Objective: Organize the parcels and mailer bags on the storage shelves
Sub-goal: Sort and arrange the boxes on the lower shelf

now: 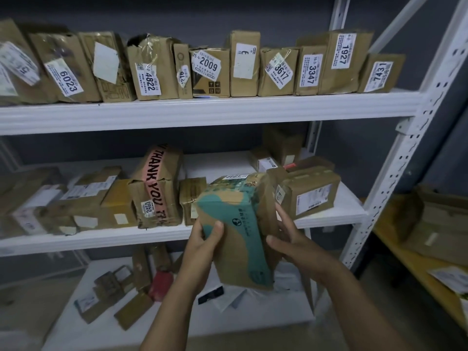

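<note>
I hold a cardboard parcel with a teal wave print (240, 231) in front of the middle shelf (162, 239). My left hand (205, 239) grips its left edge, thumb on the front face. My right hand (291, 239) holds its right side, fingers partly hidden behind the box. The parcel tilts, with a white label on its top end. A box with pink "THANK YOU" tape (158, 188) stands on the middle shelf to the left. A labelled brown box (307, 193) sits just right of the held parcel.
The upper shelf (202, 110) carries a row of upright numbered boxes, among them one marked 2009 (210, 72). The lower shelf (177, 312) holds scattered small boxes and a red item (160, 285). A white upright post (405, 148) stands at right, beside a yellow table (417, 264) with cardboard.
</note>
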Action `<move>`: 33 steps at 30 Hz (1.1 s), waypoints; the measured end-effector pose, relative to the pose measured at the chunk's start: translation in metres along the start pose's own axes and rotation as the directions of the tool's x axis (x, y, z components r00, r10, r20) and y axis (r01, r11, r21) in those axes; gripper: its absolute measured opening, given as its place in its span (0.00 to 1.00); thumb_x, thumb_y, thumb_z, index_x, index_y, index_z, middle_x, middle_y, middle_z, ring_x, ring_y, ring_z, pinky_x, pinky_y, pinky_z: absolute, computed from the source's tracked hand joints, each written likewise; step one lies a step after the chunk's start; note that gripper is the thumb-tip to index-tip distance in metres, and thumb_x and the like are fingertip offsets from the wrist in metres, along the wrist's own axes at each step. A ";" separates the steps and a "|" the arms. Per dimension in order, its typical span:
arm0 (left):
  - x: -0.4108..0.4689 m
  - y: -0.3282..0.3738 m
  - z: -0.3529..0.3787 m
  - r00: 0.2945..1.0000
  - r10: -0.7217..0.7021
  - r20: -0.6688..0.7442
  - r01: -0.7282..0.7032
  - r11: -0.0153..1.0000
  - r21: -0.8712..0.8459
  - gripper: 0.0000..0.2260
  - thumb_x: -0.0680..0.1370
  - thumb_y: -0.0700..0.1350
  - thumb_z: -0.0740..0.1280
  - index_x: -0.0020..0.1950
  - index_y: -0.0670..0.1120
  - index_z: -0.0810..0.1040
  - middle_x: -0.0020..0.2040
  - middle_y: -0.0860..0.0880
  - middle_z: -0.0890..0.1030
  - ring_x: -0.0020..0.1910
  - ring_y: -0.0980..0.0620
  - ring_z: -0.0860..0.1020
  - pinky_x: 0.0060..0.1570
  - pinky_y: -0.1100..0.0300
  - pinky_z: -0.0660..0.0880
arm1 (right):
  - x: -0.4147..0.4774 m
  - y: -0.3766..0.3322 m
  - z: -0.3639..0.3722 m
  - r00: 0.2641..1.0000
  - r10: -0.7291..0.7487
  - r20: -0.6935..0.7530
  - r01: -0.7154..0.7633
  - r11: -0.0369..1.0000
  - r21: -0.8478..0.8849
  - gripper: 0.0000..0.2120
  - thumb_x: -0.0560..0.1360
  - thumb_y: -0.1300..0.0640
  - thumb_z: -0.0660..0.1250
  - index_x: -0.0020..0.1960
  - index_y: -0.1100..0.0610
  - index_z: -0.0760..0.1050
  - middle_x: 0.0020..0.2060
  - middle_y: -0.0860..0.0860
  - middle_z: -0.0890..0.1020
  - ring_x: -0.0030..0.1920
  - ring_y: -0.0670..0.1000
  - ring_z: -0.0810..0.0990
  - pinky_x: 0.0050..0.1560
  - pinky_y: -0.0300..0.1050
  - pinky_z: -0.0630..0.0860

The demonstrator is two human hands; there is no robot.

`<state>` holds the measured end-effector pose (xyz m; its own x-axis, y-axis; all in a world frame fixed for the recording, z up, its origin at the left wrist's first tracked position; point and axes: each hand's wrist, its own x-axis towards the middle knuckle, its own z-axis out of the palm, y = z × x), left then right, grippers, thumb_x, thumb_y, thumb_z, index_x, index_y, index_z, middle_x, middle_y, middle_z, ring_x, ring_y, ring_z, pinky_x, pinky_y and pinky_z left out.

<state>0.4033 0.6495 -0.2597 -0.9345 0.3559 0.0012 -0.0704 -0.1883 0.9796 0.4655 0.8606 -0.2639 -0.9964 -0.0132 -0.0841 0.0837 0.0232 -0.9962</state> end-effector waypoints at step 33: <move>-0.015 0.010 0.057 0.990 0.082 0.112 -0.118 0.924 0.364 0.33 0.73 0.38 0.72 0.71 0.60 0.63 0.57 0.62 0.76 0.51 0.71 0.77 0.48 0.68 0.78 | -0.043 -0.033 -0.042 0.931 -0.066 -0.358 0.085 0.996 0.037 0.05 0.77 0.61 0.67 0.52 0.56 0.77 0.54 0.55 0.81 0.47 0.47 0.84 0.45 0.46 0.82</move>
<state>0.4360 0.6943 -0.2389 -0.8920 0.4398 0.1046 0.1722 0.1167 0.9781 0.5045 0.9019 -0.2268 -0.9389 0.3441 -0.0045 -0.0008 -0.0155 -0.9999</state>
